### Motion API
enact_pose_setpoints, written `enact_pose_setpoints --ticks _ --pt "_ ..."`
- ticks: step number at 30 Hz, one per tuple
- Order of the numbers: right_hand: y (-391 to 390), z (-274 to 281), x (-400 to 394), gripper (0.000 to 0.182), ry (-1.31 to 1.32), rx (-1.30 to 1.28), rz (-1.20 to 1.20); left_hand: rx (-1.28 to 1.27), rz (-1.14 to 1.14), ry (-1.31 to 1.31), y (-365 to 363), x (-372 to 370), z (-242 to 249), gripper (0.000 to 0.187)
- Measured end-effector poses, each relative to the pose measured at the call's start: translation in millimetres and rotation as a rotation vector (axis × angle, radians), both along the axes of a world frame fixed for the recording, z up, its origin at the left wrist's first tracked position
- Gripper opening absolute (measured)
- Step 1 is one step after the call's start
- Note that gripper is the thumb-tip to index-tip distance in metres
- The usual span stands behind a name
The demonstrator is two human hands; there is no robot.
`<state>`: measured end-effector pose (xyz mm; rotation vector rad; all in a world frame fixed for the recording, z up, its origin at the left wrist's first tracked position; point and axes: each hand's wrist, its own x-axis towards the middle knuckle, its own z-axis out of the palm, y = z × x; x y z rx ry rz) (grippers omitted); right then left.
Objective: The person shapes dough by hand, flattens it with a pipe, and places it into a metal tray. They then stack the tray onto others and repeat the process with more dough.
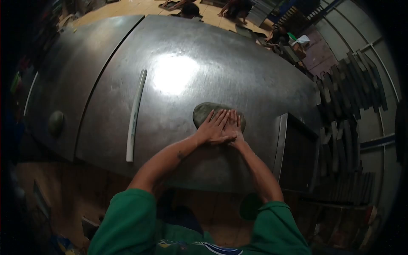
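Note:
A dark grey-green, rounded lump (pixel 203 111) that looks like clay lies on the metal tabletop (pixel 178 144) in front of me. My left hand (pixel 212 128) rests flat on it with the fingers stretched out. Beside it, my right hand (pixel 233 127) also presses on the lump, palm down, its fingers straight and touching those of the left. Much of the lump's near side is hidden under both hands.
Left of my arms lies a long pale tube (pixel 137 114). Another dark lump (pixel 55 123) sits past the table's seam. A dark rectangular frame (pixel 299 153) is at the right, near stacked dark slabs (pixel 346 89). People (pixel 189 9) crouch beyond the far edge.

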<state>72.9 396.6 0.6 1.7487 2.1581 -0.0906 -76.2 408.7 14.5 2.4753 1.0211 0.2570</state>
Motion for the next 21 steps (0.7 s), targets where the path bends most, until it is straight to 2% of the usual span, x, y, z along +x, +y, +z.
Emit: enact_pose_setpoints --ticks 1,2,3,5,7,8,9,10,11,12,13,15,16,17,19,21 --pt "-21 -10 2 0.087 0.124 -0.018 -0.097 0.023 -0.039 0.088 -20 -1 -1 0.087" --pt "-24 6 2 0.091 -0.107 -0.122 0.020 0.028 0.000 0.068 -18 7 -22 0.092" --pt "-18 16 8 0.092 -0.006 -0.204 0.017 -0.297 -0.031 0.188 -12 6 24 0.093" --pt "-1 9 8 0.103 -0.038 -0.327 0.049 -0.330 -0.092 0.270 1 7 38 0.096" --pt "-29 -17 -15 0.093 -0.151 -0.129 0.065 -0.253 -0.038 0.039 -14 -11 -15 0.096" --pt "-63 -12 -30 0.092 0.047 0.041 -0.033 0.055 -0.093 0.167 -46 -34 -9 0.095" --pt "-47 10 -27 0.092 0.043 0.042 -0.015 0.009 -0.036 0.130 -53 -30 -7 0.096" --pt "-34 26 -22 0.092 -0.014 -0.073 0.066 -0.021 -0.045 0.140 -71 -35 -11 0.096" --pt "-46 27 -20 0.091 -0.051 -0.214 0.125 -0.101 -0.085 0.176 -104 -43 -18 0.095" --pt "-45 33 -21 0.095 -0.028 -0.238 0.147 -0.139 -0.101 0.196 -111 -47 -13 0.093" --pt "-58 31 -24 0.095 -0.030 -0.217 0.145 -0.144 -0.103 0.211 -97 -49 0 0.092" --pt "-115 6 -28 0.092 0.172 0.027 0.074 -0.178 -0.104 0.233 -91 -50 22 0.089" --pt "-106 16 -26 0.086 0.057 -0.053 0.135 -0.267 -0.055 0.271 -89 -44 36 0.080" --pt "-98 22 -26 0.086 0.058 -0.039 0.134 -0.252 -0.055 0.272 -82 -40 43 0.080" --pt "-70 43 -20 0.081 0.162 -0.036 0.064 -0.096 -0.027 0.202 -51 -29 58 0.079" --pt "-48 55 -23 0.080 0.231 -0.065 0.006 -0.085 -0.048 0.177 -16 -18 36 0.078"
